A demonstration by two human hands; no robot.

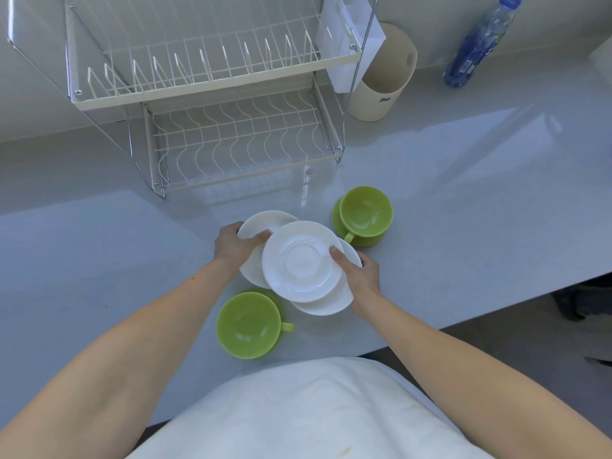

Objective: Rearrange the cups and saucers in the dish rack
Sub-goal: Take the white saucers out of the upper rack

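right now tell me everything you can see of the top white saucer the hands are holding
The top white saucer is round, glossy and ceramic-looking, with a circular well in its centre. It faces up, slightly tilted, overlapping other white saucers beneath it, above the grey counter. The right hand pinches its right rim, thumb on top; the left hand is at its left edge. It is empty.

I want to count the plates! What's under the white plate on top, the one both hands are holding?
Under the top saucer lie more white saucers, edges peeking out at left and lower right. How many is hidden by it and both hands.
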